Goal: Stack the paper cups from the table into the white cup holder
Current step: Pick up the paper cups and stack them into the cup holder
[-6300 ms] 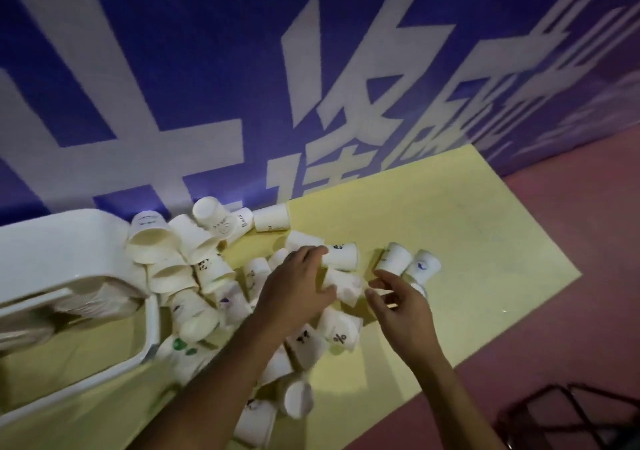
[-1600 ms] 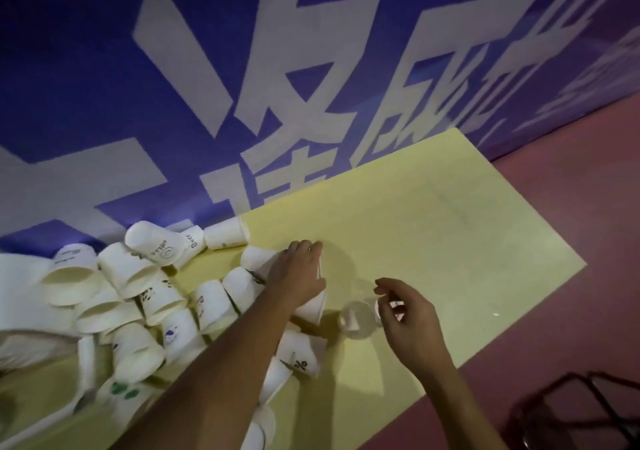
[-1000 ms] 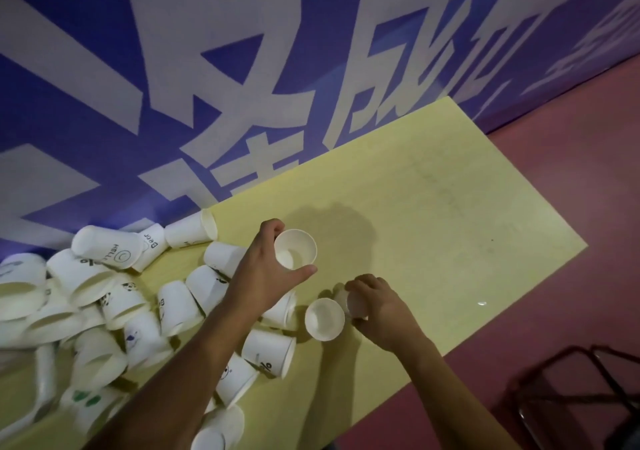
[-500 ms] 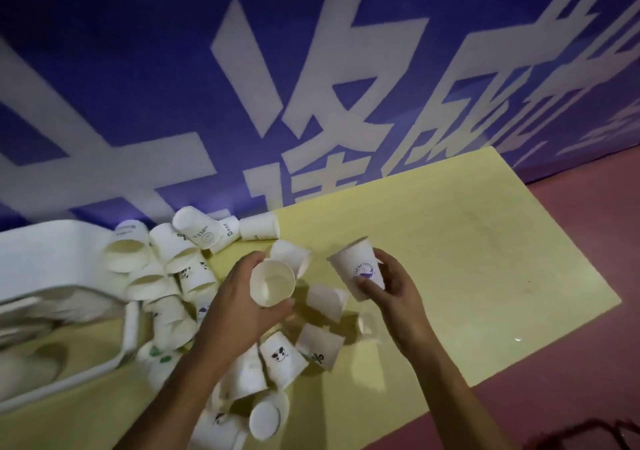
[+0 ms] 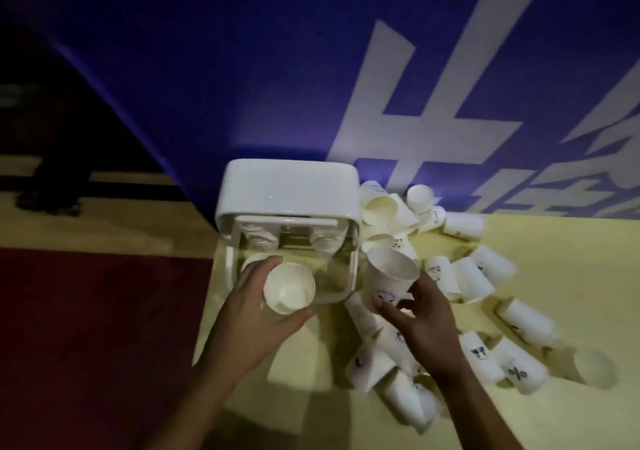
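Your left hand (image 5: 249,314) grips one paper cup (image 5: 289,288) over the white cup holder (image 5: 289,191); beside it, your right hand (image 5: 420,314) pinches another cup (image 5: 389,278).

1 cup holder (image 5: 287,186), 1 table (image 5: 571,259), 2 hands (image 5: 242,318) (image 5: 426,321), 2 held cups (image 5: 289,288) (image 5: 389,280), approx. 20 loose cups (image 5: 526,321)

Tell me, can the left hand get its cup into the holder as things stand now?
Probably yes. The left hand holds its cup right in front of the holder's open side, with nothing between them. The right hand with a second cup is off to the right, clear of that path.
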